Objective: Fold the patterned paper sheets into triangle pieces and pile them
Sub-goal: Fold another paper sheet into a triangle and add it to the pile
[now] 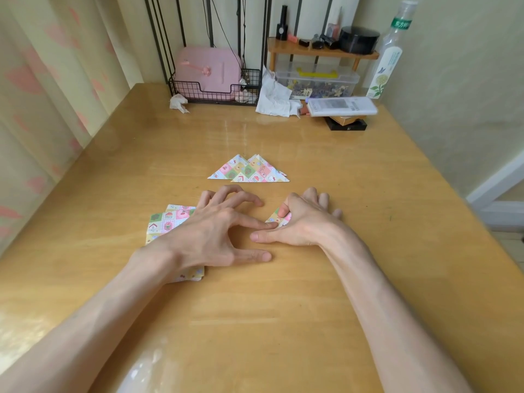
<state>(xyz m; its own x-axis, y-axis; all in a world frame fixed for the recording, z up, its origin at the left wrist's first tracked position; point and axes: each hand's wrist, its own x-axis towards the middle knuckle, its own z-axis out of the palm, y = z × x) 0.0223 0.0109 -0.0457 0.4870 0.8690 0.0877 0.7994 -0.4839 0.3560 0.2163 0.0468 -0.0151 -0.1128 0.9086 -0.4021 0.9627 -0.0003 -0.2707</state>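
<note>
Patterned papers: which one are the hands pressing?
The small piece under the right hand, touched by the left hand. The square stack lies left, the triangle pile beyond.

on the bench [283, 321], the stack of sheets [170, 219] lies to your left, partly under your left hand [215, 231]. a folded piece [276, 217] lies under your right hand [300, 219], just right of centre. the triangle pieces [249, 171] overlap just beyond both hands. at the back edge, a wire basket [215, 92] stands left of a small shelf [320, 51], with a clear box [317, 80] beneath the shelf and a bottle [388, 58] to its right.
</note>
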